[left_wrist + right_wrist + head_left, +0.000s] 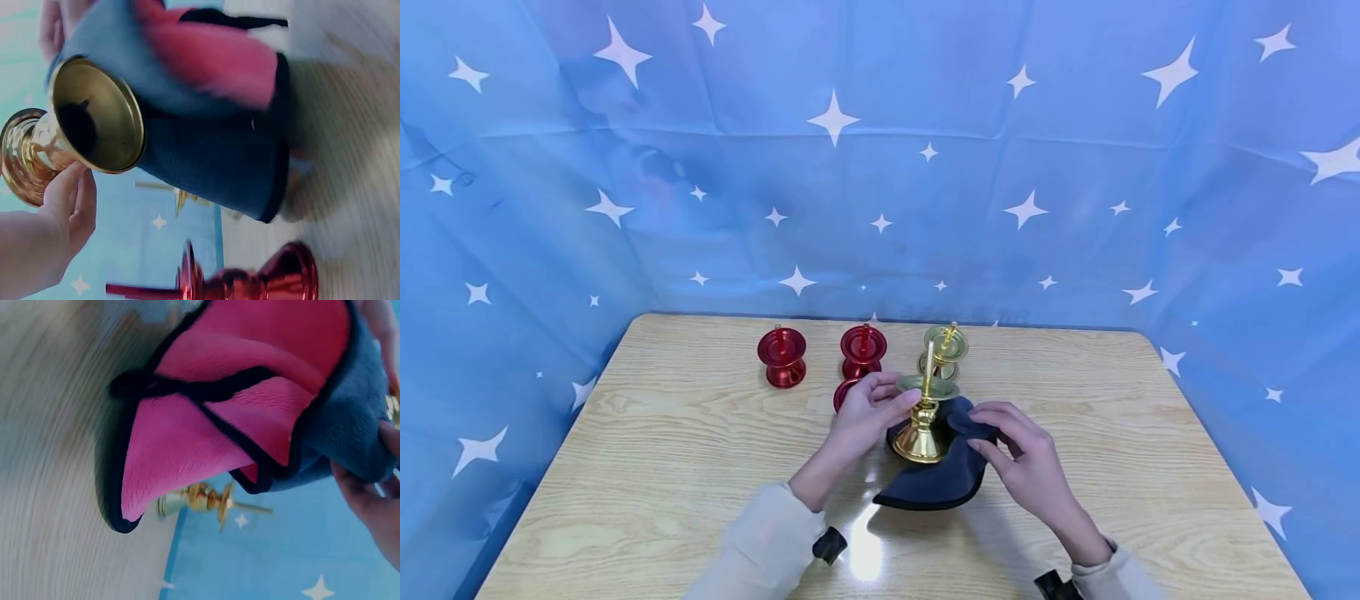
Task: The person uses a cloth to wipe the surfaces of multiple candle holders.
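My left hand [865, 414] grips a shiny gold candle holder [921, 437] by its narrow upper part, just under the dish. The holder is raised over the table, its hollow base visible in the left wrist view. A two-sided cloth [943, 483], dark blue-grey on one face and pink on the other [187, 437], with black edging and a loop, hangs against the holder's far and right sides. Between thumb and fingers, my right hand [1022, 458] pinches a fold of this cloth beside the holder.
Two red candle holders [782, 358] stand at the table's back left and back middle. A third red one [844, 393] is mostly hidden behind my left hand. Another gold candle holder [946, 343] stands at the back. A blue starred curtain [880, 167] borders the table [662, 467].
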`<state>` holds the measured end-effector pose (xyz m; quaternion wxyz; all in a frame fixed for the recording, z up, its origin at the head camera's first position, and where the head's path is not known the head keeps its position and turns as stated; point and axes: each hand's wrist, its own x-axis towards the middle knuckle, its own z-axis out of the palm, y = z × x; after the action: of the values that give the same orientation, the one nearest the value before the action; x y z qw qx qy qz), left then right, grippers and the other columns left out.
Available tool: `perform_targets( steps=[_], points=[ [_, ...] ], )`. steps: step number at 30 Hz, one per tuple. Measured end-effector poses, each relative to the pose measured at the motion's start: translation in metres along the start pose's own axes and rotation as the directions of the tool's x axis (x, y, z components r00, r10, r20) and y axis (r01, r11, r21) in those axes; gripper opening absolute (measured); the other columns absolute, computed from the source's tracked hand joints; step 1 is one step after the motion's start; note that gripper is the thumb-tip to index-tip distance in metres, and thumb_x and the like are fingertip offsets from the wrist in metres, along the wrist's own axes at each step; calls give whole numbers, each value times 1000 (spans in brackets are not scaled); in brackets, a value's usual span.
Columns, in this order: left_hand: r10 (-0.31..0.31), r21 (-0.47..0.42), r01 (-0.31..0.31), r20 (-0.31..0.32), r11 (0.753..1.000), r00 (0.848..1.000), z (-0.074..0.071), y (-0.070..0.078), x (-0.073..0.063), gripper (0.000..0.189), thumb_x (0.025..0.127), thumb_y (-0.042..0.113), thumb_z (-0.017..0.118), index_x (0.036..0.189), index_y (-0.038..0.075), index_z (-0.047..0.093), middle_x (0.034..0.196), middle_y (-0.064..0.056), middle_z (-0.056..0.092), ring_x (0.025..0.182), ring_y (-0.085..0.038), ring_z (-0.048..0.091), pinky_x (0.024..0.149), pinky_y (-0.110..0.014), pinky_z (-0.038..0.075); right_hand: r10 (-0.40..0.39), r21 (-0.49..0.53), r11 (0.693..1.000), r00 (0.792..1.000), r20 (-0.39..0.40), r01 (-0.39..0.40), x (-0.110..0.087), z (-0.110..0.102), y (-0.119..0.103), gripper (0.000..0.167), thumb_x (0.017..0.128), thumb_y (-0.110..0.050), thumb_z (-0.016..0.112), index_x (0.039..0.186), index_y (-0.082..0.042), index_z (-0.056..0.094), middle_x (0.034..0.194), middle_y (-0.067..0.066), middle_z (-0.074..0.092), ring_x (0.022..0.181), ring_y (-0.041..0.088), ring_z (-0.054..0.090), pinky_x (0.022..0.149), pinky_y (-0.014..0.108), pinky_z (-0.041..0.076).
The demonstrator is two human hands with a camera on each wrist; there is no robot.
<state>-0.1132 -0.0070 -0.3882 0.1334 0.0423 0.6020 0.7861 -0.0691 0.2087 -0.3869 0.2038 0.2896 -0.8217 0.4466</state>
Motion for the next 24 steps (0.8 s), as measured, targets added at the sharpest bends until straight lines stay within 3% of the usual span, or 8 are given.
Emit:
perform_targets(
  steps=[3,5,7,10,13,18,20,24],
  points=[
    [-18,3,18,-16,1000,1000,6,-3,0,44,85,18,66,113,-10,48,97,-14,57,83,-14,59,81,-34,51,2,32,999,999,-37,-1,1,6,0,38,65,22,69,97,1,64,98,13,60,84,10,57,52,14,41],
    [-2,62,2,-9,998,1000,8,-6,-1,35,87,18,64,105,-10,53,90,-10,59,80,-13,59,79,-32,52,-9,33,999,998,-61,11,2,9,0,40,63,23,69,96,1,64,98,12,60,83,10,57,51,14,40],
    [20,146,-23,25,989,999,8,-4,-5,30,87,18,63,100,-8,58,87,-8,61,79,-14,59,76,-30,52,-11,28,1000,997,-74,13,1,10,0,40,63,24,69,96,2,64,98,13,59,82,9,56,52,13,41],
    [39,250,-69,122,966,992,4,-5,-7,28,85,17,67,103,-4,62,97,-7,62,90,-18,60,76,-28,51,-7,15,1000,996,-88,9,0,12,0,40,63,23,70,96,2,64,98,14,59,84,10,57,56,12,44],
    [6,260,-67,228,963,974,-2,-7,-7,42,79,10,72,116,-3,57,116,-12,57,105,-24,56,83,-27,49,-3,-1,1000,995,-100,3,-1,13,2,39,62,23,70,95,3,64,97,16,58,82,11,56,54,11,43],
    [-52,288,-65,381,956,923,-9,-4,-10,69,72,-2,75,133,-4,42,134,-16,42,117,-31,47,93,-30,43,-19,-36,999,992,-123,15,-2,14,7,41,58,25,71,92,3,65,94,18,58,73,11,55,46,14,37],
    [-56,301,-72,396,951,917,-10,-4,-11,72,71,-4,74,134,-3,40,135,-16,41,118,-30,46,92,-30,44,-26,-37,999,991,-130,21,-2,13,7,42,57,26,71,91,4,65,94,18,58,73,11,55,47,14,39],
    [-59,290,-52,361,956,931,-8,-5,-11,65,72,-5,73,131,-3,44,129,-15,46,111,-28,51,85,-28,48,-2,-20,1000,993,-121,0,-1,13,4,40,61,24,70,94,3,65,96,16,58,78,10,55,51,14,41]
  ],
)
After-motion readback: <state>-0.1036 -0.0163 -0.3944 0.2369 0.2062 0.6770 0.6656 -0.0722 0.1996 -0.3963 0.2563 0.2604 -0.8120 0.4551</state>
